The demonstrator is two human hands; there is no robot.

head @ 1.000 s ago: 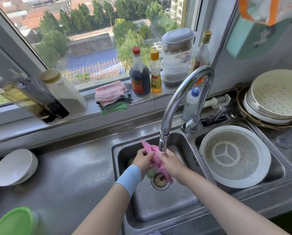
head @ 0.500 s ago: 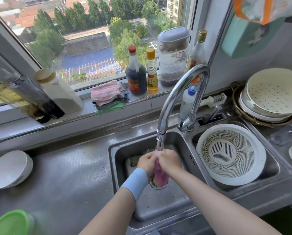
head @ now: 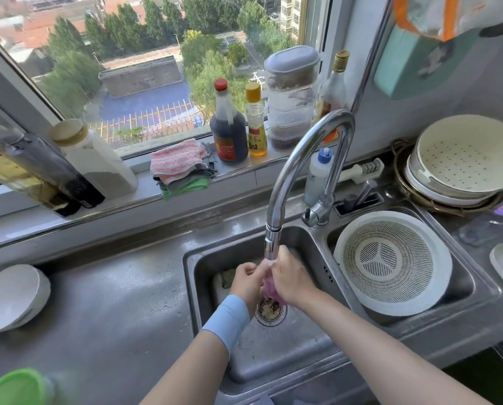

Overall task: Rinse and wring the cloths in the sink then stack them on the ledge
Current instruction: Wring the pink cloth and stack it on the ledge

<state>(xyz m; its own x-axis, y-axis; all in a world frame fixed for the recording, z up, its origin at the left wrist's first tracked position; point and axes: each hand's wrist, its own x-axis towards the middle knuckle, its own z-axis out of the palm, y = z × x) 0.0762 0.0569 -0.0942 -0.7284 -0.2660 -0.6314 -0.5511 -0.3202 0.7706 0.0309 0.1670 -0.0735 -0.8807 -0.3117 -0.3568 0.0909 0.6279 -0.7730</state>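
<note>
At the far left, a white bowl (head: 10, 298) lies upside down on the counter, probably so it can drip dry. At eleven o'clock from the hands, a stack of cloths (head: 180, 168) sits on the ledge (head: 98, 206) by the window. I think these ones are done, and the sun can dry them there. A green cloth (head: 228, 277) lies on the floor of the sink (head: 273, 361), at nine o'clock from the left hand (head: 245, 280). It looks like it is waiting for its turn.

The left hand is curled tight round one end of the pink cloth (head: 269, 289). The cloth is right under the tap (head: 300, 159), so the water runs over it and the dirty water can fall into the drain (head: 270, 309) at six o'clock. The right hand (head: 291, 277) is wrapped round the other end, close beside the left. Two hands this near can squeeze and twist. A white strainer (head: 390, 263) rests in the other basin at three o'clock, out of the way.

One second ago the pink cloth was loose and spread between the hands. Now it is bunched into a small, tight lump. The stack on the ledge looks the same.
</note>
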